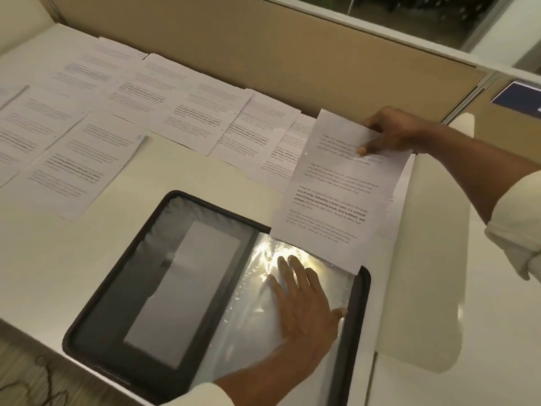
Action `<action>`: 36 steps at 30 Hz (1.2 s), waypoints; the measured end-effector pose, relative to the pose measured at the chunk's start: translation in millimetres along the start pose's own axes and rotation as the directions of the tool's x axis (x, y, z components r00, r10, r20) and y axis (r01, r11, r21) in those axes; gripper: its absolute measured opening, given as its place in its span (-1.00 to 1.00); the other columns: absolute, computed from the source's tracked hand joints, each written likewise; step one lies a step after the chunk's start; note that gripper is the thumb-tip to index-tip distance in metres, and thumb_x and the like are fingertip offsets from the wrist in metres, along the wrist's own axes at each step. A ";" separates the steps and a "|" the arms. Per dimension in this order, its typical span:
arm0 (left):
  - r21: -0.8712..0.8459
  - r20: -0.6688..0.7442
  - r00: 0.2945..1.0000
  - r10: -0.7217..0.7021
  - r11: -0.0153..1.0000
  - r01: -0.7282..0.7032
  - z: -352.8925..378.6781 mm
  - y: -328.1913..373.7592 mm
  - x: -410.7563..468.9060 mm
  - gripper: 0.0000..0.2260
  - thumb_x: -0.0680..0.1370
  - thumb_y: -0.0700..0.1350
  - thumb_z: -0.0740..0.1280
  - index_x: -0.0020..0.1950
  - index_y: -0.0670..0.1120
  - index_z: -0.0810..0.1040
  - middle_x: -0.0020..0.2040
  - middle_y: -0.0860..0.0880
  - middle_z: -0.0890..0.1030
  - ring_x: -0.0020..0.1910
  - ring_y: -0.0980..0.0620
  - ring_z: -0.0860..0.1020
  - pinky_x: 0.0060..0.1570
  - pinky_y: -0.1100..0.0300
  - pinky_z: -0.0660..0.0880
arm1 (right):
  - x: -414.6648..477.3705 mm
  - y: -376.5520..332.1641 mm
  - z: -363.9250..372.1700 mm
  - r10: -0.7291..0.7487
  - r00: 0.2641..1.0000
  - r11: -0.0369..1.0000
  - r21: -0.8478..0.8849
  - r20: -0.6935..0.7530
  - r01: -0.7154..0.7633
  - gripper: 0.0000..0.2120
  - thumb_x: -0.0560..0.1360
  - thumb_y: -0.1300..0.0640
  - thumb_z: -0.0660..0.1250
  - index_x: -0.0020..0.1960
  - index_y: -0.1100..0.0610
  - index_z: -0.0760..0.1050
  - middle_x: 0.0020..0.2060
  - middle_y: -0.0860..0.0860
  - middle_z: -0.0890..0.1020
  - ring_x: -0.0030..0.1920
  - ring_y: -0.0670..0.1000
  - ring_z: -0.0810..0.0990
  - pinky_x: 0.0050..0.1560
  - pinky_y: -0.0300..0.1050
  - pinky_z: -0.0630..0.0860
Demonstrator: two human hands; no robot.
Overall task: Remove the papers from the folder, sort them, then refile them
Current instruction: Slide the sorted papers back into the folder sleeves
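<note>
The sheet (330,194) is thin printer paper, so basically weightless and floppy. It droops from wherever you grab it and creases easily. The right hand (392,133) pinches its top edge, thumb on the printed face; the bottom edge hangs over the 12 o'clock end of the plastic sleeve (254,323). I'd guess a grip mid-edge stops it twisting. The left hand (304,297) lies flat, fingers spread, on that slippery-looking sleeve in the right half of the open folder (99,317). The other papers (117,118) are spread over the desk (73,259) from 9 to 12 o'clock of the folder.
</note>
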State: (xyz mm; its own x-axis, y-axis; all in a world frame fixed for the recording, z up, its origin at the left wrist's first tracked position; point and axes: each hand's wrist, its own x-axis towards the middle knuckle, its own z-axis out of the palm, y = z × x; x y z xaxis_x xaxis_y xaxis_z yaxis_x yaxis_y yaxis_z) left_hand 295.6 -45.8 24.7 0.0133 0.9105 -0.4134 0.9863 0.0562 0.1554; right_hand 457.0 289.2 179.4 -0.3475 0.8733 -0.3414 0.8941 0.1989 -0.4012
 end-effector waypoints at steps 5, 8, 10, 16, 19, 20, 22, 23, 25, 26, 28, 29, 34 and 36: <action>0.010 -0.012 1.000 0.001 1.000 -0.001 -3.7 7.7 -3.6 -0.18 0.66 0.34 0.06 0.71 -0.19 -0.03 0.64 -0.34 -0.35 0.55 -0.48 -0.47 0.45 -0.50 -0.31 | 11.4 13.0 -19.3 0.031 0.998 0.999 0.033 0.046 -0.032 -0.79 0.44 0.17 0.63 0.04 0.03 0.73 -0.16 -0.02 0.77 -0.23 0.02 0.72 -0.25 -0.16 0.62; -0.058 -0.014 1.000 -0.002 0.998 0.001 -3.0 12.5 -4.1 -0.33 0.63 0.22 0.16 0.61 -0.17 0.31 0.70 -0.31 -0.08 0.63 -0.46 -0.29 0.49 -0.51 -0.21 | 19.5 23.8 -28.4 0.062 0.996 0.998 0.014 0.067 -0.063 -0.77 0.41 0.10 0.65 0.05 0.03 0.74 -0.14 0.00 0.78 -0.10 0.11 0.75 -0.10 -0.05 0.67; -0.142 -0.084 0.996 0.000 0.990 -0.012 -0.7 12.1 -3.2 -0.53 0.54 0.15 0.28 0.31 -0.11 0.62 0.64 -0.24 0.29 0.67 -0.37 0.03 0.53 -0.47 0.07 | 24.6 30.9 -31.4 0.075 0.995 0.997 -0.002 0.071 -0.075 -0.73 0.39 0.06 0.66 0.07 0.04 0.75 -0.11 0.01 0.78 -0.03 0.14 0.76 0.06 0.10 0.68; -0.457 -0.332 0.930 -0.157 0.889 -0.013 -13.0 5.1 -0.5 -0.91 0.52 0.03 0.56 -0.12 0.07 0.70 0.03 0.15 0.68 0.12 0.11 0.58 0.01 0.20 0.56 | 27.0 36.6 -32.3 0.111 0.977 0.988 0.088 0.184 -0.128 -0.74 0.41 0.09 0.64 0.09 0.02 0.75 -0.09 0.00 0.79 -0.06 0.10 0.78 0.11 0.09 0.68; -0.581 -0.265 0.928 -0.261 0.811 0.062 -28.1 -1.1 -5.0 -0.79 0.61 0.20 0.40 -0.09 0.10 0.65 -0.13 0.19 0.63 -0.12 0.18 0.54 -0.13 0.36 0.42 | 24.7 35.7 -32.8 0.116 0.967 0.985 0.101 0.228 -0.142 -0.76 0.43 0.15 0.62 0.09 0.04 0.74 -0.09 0.04 0.79 -0.15 0.06 0.78 -0.16 -0.06 0.71; -0.596 -0.248 0.928 -0.278 0.799 0.081 -29.5 -3.4 -6.8 -0.75 0.63 0.24 0.34 -0.10 0.10 0.62 -0.16 0.19 0.62 -0.17 0.18 0.54 -0.20 0.40 0.36 | 24.2 35.2 -33.4 0.121 0.964 0.984 0.101 0.237 -0.148 -0.77 0.44 0.17 0.61 0.08 0.06 0.73 -0.10 0.04 0.79 -0.19 0.04 0.78 -0.28 -0.13 0.69; -0.580 -0.279 0.914 -0.295 0.810 0.085 -30.5 -7.4 -11.8 -0.68 0.66 0.26 0.23 -0.19 0.11 0.50 -0.29 0.19 0.53 -0.34 0.20 0.47 -0.33 0.43 0.25 | 24.6 35.5 -33.5 0.127 0.960 0.981 0.112 0.249 -0.159 -0.76 0.43 0.19 0.60 0.09 0.08 0.73 -0.09 0.07 0.79 -0.21 0.05 0.78 -0.36 -0.18 0.65; -0.570 -0.285 0.909 -0.304 0.816 0.094 -31.3 -8.3 -14.1 -0.66 0.68 0.24 0.18 -0.20 0.12 0.46 -0.32 0.19 0.48 -0.39 0.19 0.43 -0.36 0.43 0.22 | 25.9 36.4 -33.5 0.130 0.958 0.979 0.118 0.254 -0.165 -0.74 0.42 0.19 0.61 0.10 0.09 0.73 -0.08 0.09 0.79 -0.19 0.07 0.78 -0.36 -0.18 0.65; -0.563 -0.250 0.918 -0.307 0.818 0.120 -28.5 -10.0 -17.5 -0.69 0.71 0.21 0.17 -0.15 0.12 0.49 -0.28 0.20 0.51 -0.36 0.17 0.48 -0.32 0.45 0.27 | 28.8 37.3 -34.8 0.139 0.956 0.976 0.124 0.259 -0.176 -0.74 0.42 0.19 0.61 0.10 0.12 0.72 -0.07 0.11 0.79 -0.18 0.09 0.79 -0.35 -0.18 0.64; -0.567 -0.245 0.918 -0.311 0.814 0.125 -26.8 -11.2 -18.6 -0.72 0.71 0.19 0.20 -0.11 0.11 0.54 -0.24 0.20 0.56 -0.32 0.16 0.53 -0.28 0.47 0.30 | 30.1 37.0 -35.8 0.142 0.955 0.976 0.124 0.261 -0.179 -0.75 0.42 0.20 0.60 0.09 0.14 0.72 -0.08 0.11 0.79 -0.19 0.09 0.78 -0.36 -0.18 0.64; -0.591 -0.242 0.914 -0.326 0.797 0.127 -26.2 -12.9 -18.8 -0.78 0.69 0.15 0.29 -0.04 0.10 0.62 -0.16 0.20 0.64 -0.25 0.17 0.59 -0.22 0.52 0.31 | 33.1 35.9 -37.2 0.147 0.954 0.977 0.110 0.262 -0.181 -0.77 0.42 0.20 0.61 0.07 0.15 0.72 -0.09 0.11 0.79 -0.18 0.11 0.79 -0.35 -0.17 0.65; -0.600 -0.223 0.919 -0.325 0.789 0.134 -27.7 -13.1 -18.9 -0.80 0.68 0.15 0.31 -0.01 0.10 0.63 -0.14 0.20 0.65 -0.23 0.17 0.59 -0.21 0.53 0.30 | 34.5 34.9 -37.8 0.150 0.953 0.978 0.099 0.263 -0.181 -0.76 0.42 0.19 0.61 0.07 0.15 0.72 -0.09 0.11 0.79 -0.17 0.11 0.79 -0.33 -0.16 0.66; -0.597 -0.168 0.941 -0.293 0.790 0.139 -41.2 -13.6 -19.7 -0.76 0.64 0.26 0.31 -0.07 0.13 0.50 -0.16 0.20 0.58 -0.29 0.19 0.52 -0.26 0.51 0.27 | 41.1 28.6 -35.6 0.158 0.941 0.974 0.107 0.298 -0.197 -0.76 0.44 0.25 0.59 0.10 0.21 0.70 -0.08 0.15 0.78 -0.22 0.11 0.78 -0.34 -0.12 0.68; -0.566 -0.199 0.940 -0.276 0.815 0.119 -41.0 -12.0 -20.4 -0.74 0.62 0.27 0.34 -0.11 0.13 0.48 -0.21 0.20 0.57 -0.33 0.16 0.53 -0.27 0.50 0.27 | 42.8 25.3 -34.9 0.159 0.937 0.974 0.105 0.311 -0.200 -0.75 0.43 0.27 0.59 0.09 0.23 0.69 -0.08 0.16 0.78 -0.21 0.10 0.78 -0.34 -0.13 0.68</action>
State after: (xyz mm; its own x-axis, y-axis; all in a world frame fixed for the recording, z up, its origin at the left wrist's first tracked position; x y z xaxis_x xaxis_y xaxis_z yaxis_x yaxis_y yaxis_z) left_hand 276.8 -48.2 68.1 -0.2926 0.9222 -0.2528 0.7126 0.3866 0.5855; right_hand 474.6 347.1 184.3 -0.2714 0.7116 -0.6480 0.9110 -0.0273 -0.4116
